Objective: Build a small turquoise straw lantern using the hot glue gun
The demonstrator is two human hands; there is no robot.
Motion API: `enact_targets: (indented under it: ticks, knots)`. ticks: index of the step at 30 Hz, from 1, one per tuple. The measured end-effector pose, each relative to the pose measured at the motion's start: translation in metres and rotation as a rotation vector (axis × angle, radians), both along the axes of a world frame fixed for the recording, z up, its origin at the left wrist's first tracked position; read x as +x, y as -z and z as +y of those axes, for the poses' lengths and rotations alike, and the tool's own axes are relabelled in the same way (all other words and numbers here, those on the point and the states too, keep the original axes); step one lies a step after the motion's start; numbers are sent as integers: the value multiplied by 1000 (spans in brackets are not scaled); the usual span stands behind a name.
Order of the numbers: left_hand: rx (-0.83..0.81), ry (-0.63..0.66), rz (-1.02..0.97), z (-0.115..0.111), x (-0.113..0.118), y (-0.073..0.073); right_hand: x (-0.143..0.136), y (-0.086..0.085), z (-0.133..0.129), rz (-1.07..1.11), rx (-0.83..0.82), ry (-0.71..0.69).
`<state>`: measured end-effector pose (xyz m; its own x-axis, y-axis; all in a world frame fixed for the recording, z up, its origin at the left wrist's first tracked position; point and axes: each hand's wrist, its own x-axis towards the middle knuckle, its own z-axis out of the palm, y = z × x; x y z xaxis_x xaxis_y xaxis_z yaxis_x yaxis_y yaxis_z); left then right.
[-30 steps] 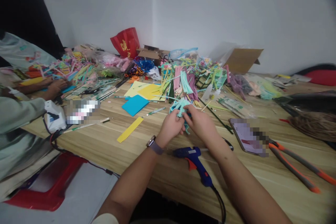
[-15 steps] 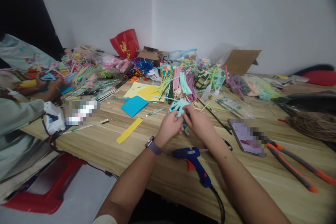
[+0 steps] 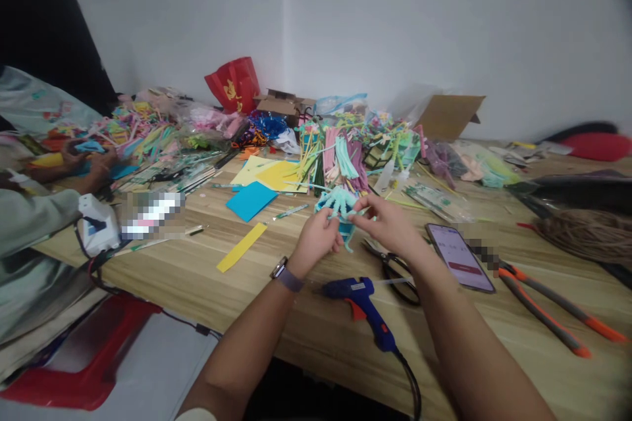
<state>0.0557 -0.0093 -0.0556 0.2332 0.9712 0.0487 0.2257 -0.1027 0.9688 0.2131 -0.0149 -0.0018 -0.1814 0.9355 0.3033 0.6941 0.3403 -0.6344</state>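
Note:
A mint-green pipe-cleaner piece (image 3: 338,198), with several fuzzy strands fanned out and blue beneath them, is held up above the table. My left hand (image 3: 317,237) has its fingers closed on the near left edge. With thumb and fingertips pinched together, my right hand (image 3: 384,222) grips the near right side. My fingers cover part of the piece, and one strand dangles below it. Just under my hands lies a blue hot glue gun (image 3: 363,299) with an orange trigger. Black-handled scissors (image 3: 397,276) rest beside it, partly behind my right forearm.
A phone (image 3: 461,256) and orange-grey pliers (image 3: 548,309) lie to the right. Blue paper (image 3: 251,201) and a yellow strip (image 3: 241,247) are at left. Bundled pipe cleaners (image 3: 340,154) pile up behind. A co-worker's hands (image 3: 91,161) hold something blue at far left.
My right hand has shifted right, away from my left hand, uncovering more of the fanned strands and the blue part. The scissors now show more beside the glue gun. The view has shifted slightly.

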Motion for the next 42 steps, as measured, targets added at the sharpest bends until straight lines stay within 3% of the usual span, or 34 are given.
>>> enact_targets:
  ticks: [3,6,12,15,18,22,24,27,30,35,42]
  knots:
    - [129,-54,168,-1,-6,-3,25,-11,1,129,-116,62]
    - [181,-48,265,-1,-13,-7,50,-9,4,81,-220,181]
    - [173,-103,299,-2,-23,-13,70,25,15,-124,-457,230]
    - [138,-132,281,-1,-22,-10,75,39,19,-188,-453,263]
    - [114,-131,280,0,-21,-9,80,41,17,-248,-370,321]
    - [124,-92,321,0,-25,-15,79,32,-14,-337,-211,331]
    - [97,-31,297,0,-29,-19,70,31,-42,-399,-268,241]
    - [22,74,216,3,-35,-21,47,44,-90,-475,-409,72]
    - [-56,127,129,5,-39,-21,23,65,-121,-485,-435,171]
    - [-100,151,67,5,-41,-20,8,86,-133,-255,-352,228]
    - [-64,146,83,5,-42,-18,20,68,-149,25,-219,320]
